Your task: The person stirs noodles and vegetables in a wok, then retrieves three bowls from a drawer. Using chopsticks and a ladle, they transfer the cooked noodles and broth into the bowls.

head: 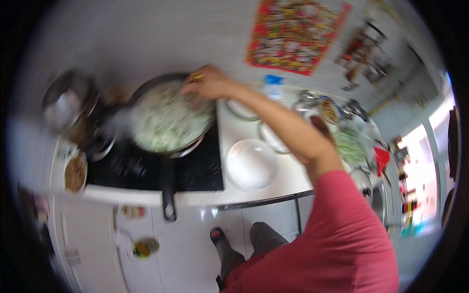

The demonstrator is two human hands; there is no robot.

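Note:
My right hand, with a gold-coloured ring on a finger, is over the far right rim of a dark frying pan. Its fingers are bent downward and blurred, so whether they grip anything cannot be made out. Pale green and whitish food fills the pan, with steam at its left. The pan's long black handle points toward me past the counter's front edge. Beneath the pan is a black glass cooktop. My left hand is out of view.
Right of the cooktop stands a white bowl. Farther right are shredded green vegetables and a red funnel-like item. An oval dish of brown food sits at the left edge. On the floor is an oil bottle.

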